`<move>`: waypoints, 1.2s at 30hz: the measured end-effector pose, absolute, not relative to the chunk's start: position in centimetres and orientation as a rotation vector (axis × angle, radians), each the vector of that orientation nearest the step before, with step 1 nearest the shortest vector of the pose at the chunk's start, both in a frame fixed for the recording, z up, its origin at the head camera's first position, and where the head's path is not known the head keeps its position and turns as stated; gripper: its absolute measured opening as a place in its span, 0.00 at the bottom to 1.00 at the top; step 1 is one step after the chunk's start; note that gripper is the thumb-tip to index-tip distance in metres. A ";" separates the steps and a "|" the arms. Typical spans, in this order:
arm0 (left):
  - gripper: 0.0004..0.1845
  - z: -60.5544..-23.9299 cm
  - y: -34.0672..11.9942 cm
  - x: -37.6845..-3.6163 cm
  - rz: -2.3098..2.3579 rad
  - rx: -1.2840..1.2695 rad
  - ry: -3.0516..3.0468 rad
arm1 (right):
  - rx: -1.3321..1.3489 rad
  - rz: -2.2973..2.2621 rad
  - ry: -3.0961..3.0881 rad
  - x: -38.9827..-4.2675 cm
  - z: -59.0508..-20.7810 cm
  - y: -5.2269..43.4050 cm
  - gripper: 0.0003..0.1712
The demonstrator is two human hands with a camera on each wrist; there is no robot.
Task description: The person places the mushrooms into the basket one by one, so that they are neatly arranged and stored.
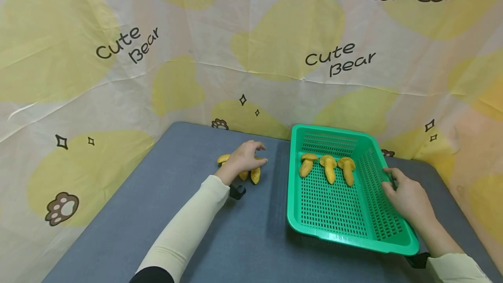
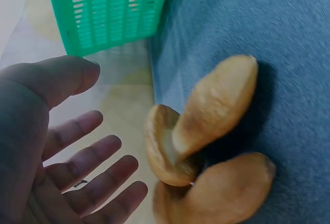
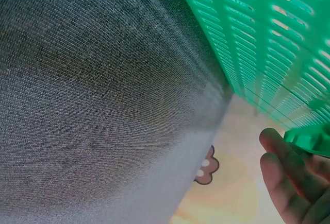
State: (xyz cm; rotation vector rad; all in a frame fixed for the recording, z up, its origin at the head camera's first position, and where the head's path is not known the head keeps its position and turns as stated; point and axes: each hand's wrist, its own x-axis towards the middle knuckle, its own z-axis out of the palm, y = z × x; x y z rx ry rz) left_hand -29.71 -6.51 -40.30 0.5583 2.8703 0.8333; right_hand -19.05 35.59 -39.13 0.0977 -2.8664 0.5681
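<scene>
Left hand [image 1: 244, 157]: fingers [image 2: 98, 154] spread, holding nothing, hovering just above loose mushrooms [image 2: 206, 147] on worktop [image 1: 165, 213]. Right hand [image 1: 408, 198]: fingers curled over rim of green basket [image 1: 355, 237]. Three mushrooms in basket [image 1: 327, 167]. Step: reaching; closing on one mushroom seems next.

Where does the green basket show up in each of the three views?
Head: the green basket sits right of centre on the grey table, the right hand on its right rim.
Left wrist: one corner, top left.
Right wrist: its slotted wall fills the upper right.
Shared landmark: the grey table surface.
</scene>
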 end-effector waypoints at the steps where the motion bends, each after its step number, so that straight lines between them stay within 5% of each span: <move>1: 0.24 -40.4 -6.6 -29.7 0.830 0.554 2.867 | 0.099 0.566 -2.867 -19.0 -39.1 35.6 0.25; 36: 0.17 -41.8 -6.4 -32.1 0.459 0.555 2.834 | 0.084 0.570 -2.873 -19.2 -39.2 35.7 0.26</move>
